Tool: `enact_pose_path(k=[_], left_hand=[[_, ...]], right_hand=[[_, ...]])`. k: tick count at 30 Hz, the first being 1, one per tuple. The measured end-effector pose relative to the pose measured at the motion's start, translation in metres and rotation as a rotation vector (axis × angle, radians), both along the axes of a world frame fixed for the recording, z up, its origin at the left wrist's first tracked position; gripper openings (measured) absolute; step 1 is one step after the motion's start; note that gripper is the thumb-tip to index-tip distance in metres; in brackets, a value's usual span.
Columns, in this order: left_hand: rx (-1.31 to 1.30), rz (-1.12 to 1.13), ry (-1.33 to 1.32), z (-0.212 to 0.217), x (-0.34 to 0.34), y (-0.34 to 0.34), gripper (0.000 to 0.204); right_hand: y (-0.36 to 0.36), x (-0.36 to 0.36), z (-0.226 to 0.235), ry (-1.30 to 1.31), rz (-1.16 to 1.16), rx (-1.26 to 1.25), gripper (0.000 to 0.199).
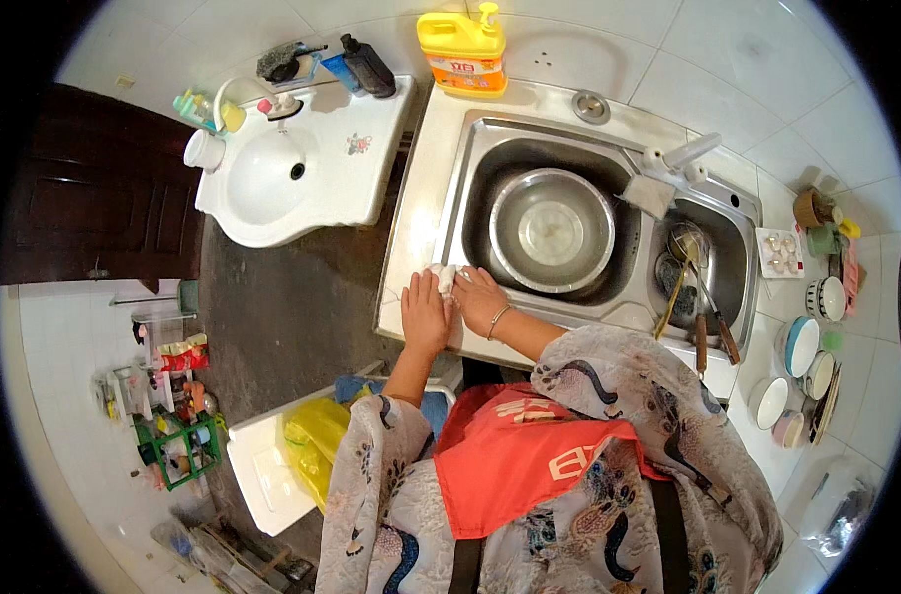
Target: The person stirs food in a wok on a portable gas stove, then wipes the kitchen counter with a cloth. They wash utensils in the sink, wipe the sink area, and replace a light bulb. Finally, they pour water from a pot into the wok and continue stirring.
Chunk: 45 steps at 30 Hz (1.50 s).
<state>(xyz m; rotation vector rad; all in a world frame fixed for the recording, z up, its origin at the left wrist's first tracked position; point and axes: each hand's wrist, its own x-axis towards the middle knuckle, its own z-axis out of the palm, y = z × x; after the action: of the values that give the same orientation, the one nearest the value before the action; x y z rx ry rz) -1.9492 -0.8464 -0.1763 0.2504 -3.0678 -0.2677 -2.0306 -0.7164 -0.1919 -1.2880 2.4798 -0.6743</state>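
Red apron [510, 450] nearest camera; left hand [425, 315] flat, fingers spread, pressing white cloth [443, 277] on steel desk [421, 198] left of sink [490, 148]; right hand [478, 297] closed over cloth, gripping it; metal bowl [551, 230] in basin

One head-worn fisheye view looks steeply down from close above; the steel double-bowl sink [609, 228] lies toward one o'clock.

Bright, even light; sharp centre, edges bent, corners black.
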Motion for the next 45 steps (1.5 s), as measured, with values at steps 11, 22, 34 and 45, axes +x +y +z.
enact_pose_path(k=[11, 22, 34, 45], left_hand=[[0.118, -0.176, 0.031, -0.009, -0.085, -0.048, 0.055], [0.05, -0.239, 0.088, -0.027, -0.275, -0.074, 0.053], [-0.018, -0.245, 0.083, -0.038, -0.369, -0.117, 0.051], [0.064, -0.375, -0.029, -0.01, -0.179, -0.145, 0.054]], right_hand=[[-0.008, -0.035, 0.006, 0.025, -0.054, 0.137, 0.041], [-0.048, -0.232, -0.003, 0.371, -0.374, 0.21, 0.039], [-0.093, -0.301, -0.018, 0.253, -0.407, 0.121, 0.042], [-0.095, -0.135, 0.019, 0.132, -0.117, 0.313, 0.083]])
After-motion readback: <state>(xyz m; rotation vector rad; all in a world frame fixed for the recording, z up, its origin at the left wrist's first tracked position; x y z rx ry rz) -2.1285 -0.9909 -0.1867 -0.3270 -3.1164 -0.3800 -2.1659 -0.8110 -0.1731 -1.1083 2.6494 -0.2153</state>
